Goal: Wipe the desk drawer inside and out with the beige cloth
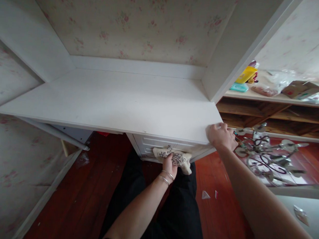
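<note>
A white desk (128, 101) with a raised back edge stands before me, a white drawer unit (145, 145) under its right part. My left hand (170, 164), with two bangles at the wrist, grips a white cloth (184, 161) with a grey pattern. The cloth is bunched up at the drawer fronts, just below the desk's front edge, and covers part of them. At the right front corner of the desk top rests my right hand (222, 136). Its fingers are curled over the corner and the fingertips are partly hidden.
Right of the desk lies a chandelier (274, 158) with curled metal arms. Behind it a low wooden shelf (269, 113) carries a yellow item (247, 74), plastic bags and a cardboard box (301, 89). Small scraps (205, 195) lie on the red wooden floor (78, 200).
</note>
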`<state>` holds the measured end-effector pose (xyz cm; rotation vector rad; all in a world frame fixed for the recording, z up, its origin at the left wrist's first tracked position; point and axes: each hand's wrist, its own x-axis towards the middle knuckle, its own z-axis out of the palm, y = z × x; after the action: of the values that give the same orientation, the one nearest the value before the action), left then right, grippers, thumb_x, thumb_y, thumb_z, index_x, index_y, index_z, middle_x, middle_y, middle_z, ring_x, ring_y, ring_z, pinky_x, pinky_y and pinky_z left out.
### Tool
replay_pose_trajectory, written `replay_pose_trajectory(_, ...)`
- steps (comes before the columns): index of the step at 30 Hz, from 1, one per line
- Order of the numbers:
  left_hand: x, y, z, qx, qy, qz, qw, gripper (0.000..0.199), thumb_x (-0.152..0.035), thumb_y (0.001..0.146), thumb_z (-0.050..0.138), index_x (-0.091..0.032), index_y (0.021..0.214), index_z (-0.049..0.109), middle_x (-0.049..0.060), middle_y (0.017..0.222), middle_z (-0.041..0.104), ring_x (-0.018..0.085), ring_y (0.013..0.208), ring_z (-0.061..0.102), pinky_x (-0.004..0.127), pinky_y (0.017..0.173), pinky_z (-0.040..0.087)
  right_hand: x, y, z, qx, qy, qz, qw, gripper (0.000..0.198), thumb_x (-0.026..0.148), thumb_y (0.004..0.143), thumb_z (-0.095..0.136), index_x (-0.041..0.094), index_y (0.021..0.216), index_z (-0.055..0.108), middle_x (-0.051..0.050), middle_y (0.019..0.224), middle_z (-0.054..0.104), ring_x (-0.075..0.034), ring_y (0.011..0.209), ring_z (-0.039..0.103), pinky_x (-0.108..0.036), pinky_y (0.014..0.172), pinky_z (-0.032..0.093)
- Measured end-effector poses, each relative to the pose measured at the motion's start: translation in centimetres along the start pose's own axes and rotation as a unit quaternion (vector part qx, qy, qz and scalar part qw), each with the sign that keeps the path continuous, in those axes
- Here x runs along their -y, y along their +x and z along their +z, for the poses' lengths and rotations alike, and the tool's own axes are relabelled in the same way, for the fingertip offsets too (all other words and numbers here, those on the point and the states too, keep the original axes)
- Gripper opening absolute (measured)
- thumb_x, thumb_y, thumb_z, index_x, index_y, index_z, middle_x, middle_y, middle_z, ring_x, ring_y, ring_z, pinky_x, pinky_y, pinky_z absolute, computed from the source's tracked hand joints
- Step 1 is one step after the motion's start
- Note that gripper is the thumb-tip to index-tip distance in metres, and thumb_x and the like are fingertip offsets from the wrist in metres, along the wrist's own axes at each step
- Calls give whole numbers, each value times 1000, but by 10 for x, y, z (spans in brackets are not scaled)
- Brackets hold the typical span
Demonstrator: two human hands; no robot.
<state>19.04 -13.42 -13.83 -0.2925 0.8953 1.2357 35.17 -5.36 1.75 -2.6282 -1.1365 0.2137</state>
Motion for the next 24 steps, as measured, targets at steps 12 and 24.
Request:
replay_pose_trajectory(12, -125, -42, -9, 11, 5, 193, 981, 22, -10, 81, 64, -17, 101, 61, 5, 93, 71, 15, 85, 68, 30, 82, 56, -1, -3, -1, -2, 14, -5, 1000, 64, 54, 91, 30, 18, 140, 50, -25, 134, 51, -42, 123, 49, -57, 93, 42)
replay_pose_trajectory(24, -137, -150, 25, 7, 10, 358, 934, 33, -13, 79, 66, -24, 111, 63, 4, 108, 71, 19, 108, 66, 35, 97, 52, -2, -7, -3, -3, 14, -14, 1000, 65, 55, 92, 30, 18, 141, 50, -25, 136, 51, -42, 124, 49, -56, 92, 41)
